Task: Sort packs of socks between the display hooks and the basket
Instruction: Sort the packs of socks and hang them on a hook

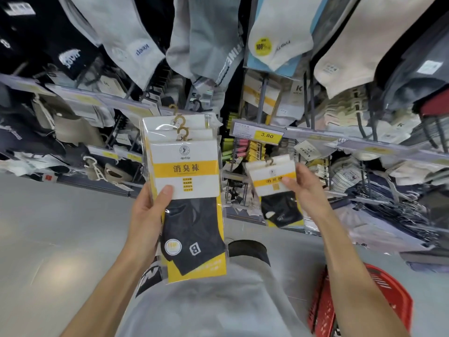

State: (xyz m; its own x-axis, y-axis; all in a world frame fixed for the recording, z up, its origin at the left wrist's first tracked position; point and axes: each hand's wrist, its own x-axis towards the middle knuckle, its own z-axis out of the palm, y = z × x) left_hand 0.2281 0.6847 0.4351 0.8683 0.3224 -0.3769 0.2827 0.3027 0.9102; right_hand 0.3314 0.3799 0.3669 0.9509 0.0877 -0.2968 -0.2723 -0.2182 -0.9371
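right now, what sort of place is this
Most likely a shop's sock aisle: socks hang in rows overhead, a yellow price tag reads 3.80, and a red shopping basket sits low at the right.

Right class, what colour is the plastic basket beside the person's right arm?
Red; the slotted plastic basket shows best in the head view, bottom right.

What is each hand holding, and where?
The left hand grips a stack of sock packs at its left edge, thumb on the card; the right hand pinches a single sock pack by its card's right side.
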